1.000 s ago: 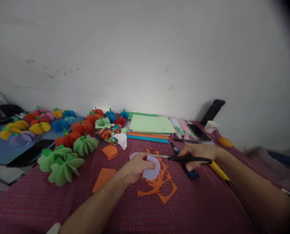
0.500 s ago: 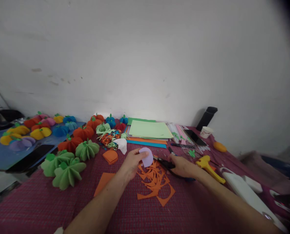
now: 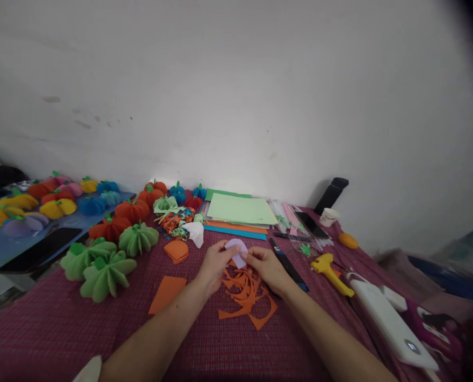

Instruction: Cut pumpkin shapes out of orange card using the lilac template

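Note:
My left hand (image 3: 215,263) and my right hand (image 3: 265,267) meet at the middle of the table, both pinching a small lilac paper piece (image 3: 237,250) held just above the cloth. Below them lie curved orange paper offcuts (image 3: 247,298). The black scissors (image 3: 287,265) rest on the cloth just right of my right hand. A stack of orange half-circles (image 3: 177,250) and a flat orange card (image 3: 166,294) lie to the left of my left hand.
Paper pumpkins in green (image 3: 106,273), orange (image 3: 109,228) and other colours fill the left side. Coloured paper sheets (image 3: 240,210) lie at the back. A yellow glue gun (image 3: 332,272), a phone (image 3: 311,225), a paper cup (image 3: 328,216) and a white device (image 3: 387,323) sit at right.
My right hand has put down the scissors and come over to the lilac piece. My left hand has lifted that piece off the cloth.

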Available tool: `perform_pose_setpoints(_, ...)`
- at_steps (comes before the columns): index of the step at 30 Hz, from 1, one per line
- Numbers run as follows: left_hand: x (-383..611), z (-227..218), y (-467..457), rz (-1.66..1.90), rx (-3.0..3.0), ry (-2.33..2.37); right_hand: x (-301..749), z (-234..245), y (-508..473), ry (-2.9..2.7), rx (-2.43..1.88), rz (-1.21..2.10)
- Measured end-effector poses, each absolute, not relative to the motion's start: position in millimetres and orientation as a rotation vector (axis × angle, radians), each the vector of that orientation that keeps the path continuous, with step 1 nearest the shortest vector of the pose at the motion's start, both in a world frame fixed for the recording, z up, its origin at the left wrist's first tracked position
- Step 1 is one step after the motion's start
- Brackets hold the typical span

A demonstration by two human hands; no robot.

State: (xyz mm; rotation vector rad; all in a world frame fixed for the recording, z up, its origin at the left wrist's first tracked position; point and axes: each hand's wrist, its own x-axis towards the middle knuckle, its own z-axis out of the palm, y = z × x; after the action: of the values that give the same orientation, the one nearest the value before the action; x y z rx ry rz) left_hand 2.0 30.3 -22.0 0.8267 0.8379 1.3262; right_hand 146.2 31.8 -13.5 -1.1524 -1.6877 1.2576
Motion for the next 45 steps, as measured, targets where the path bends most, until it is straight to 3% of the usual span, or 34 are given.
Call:
perform_pose_setpoints(7, 2.4, -17.9, 29.3, 1.306, 0.816, 0.906, 163.4, -21.3, 43.4, -1.501, -1.083, 1.390)
perform_pose_setpoints(33, 2.6, -13.6, 25.8, 1.236, 0.812, 0.737, 172.0, -11.9, 41.2, -1.543, -1.052, 1.338)
perform_pose_setpoints(45, 5.7, -17.4, 26.9, 1.298, 1.050, 0.953, 166.3, -21.8, 40.0, -1.645, -0.909, 1.242)
